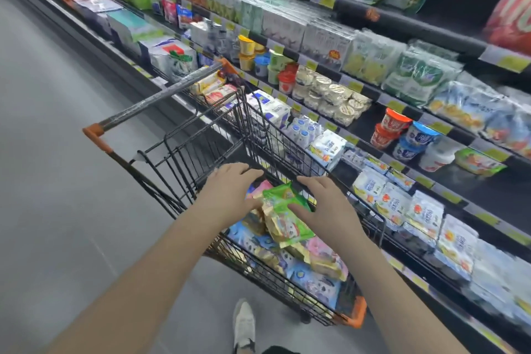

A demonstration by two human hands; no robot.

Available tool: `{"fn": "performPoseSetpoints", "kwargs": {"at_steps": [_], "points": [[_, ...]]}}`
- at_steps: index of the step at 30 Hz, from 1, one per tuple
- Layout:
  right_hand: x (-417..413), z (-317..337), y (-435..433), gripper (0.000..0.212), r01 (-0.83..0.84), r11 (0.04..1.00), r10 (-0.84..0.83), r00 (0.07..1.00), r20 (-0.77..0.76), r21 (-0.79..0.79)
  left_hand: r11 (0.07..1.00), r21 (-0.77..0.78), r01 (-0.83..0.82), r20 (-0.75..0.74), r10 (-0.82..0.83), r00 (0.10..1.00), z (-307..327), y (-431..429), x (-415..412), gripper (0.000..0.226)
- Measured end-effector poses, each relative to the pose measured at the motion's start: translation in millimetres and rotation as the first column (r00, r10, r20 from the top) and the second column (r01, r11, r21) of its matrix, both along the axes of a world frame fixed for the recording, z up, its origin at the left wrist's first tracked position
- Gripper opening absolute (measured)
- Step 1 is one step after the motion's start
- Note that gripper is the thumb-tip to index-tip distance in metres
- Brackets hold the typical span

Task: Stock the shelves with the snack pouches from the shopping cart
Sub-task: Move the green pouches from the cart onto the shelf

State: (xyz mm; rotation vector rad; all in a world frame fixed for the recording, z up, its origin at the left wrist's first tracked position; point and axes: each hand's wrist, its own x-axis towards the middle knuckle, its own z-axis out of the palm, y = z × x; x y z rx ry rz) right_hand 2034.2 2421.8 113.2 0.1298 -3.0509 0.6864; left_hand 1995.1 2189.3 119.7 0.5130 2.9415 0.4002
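Observation:
A black wire shopping cart [258, 135] with orange corners stands beside the shelves, and several snack pouches [313, 276] in blue, pink and yellow lie piled in its basket. Above the pile, both my hands hold a small bundle of pouches with a green pouch [283, 204] in front. My left hand [230, 190] grips the bundle's left side, thumb against it and fingers reaching over the top. On the right side my right hand [324, 207] holds it, with the thumb on the green pouch and the fingers behind.
Refrigerated shelves [373, 95] run along the right, packed with yogurt cups, milk bottles and bagged dairy packs, and yellow price tags line their edges. The cart's handle [161, 98] points away to the upper left. Grey floor lies to the left. My white shoe [244, 325] is below.

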Motion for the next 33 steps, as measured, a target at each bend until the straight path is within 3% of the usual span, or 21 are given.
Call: {"fn": "performPoseSetpoints", "kwargs": {"at_steps": [16, 23, 33], "points": [[-104.9, -66.6, 42.2, 0.065, 0.207, 0.975, -0.191, 0.968, 0.161, -0.085, 0.957, -0.162, 0.24, 0.154, -0.215, 0.964, -37.2, 62.7, -160.4, 0.075], [-106.6, -81.8, 70.3, 0.064, 0.297, 0.955, -0.288, 0.939, 0.188, -0.021, 0.908, -0.186, 0.375, 0.207, -0.337, 0.919, -48.8, 109.4, -192.1, 0.072], [-100.9, -101.5, 81.0, 0.063, 0.503, 0.859, -0.464, 0.845, 0.266, -0.096, 0.822, -0.172, 0.543, 0.282, -0.487, 0.827, -75.1, 156.4, -216.8, 0.074]]}}
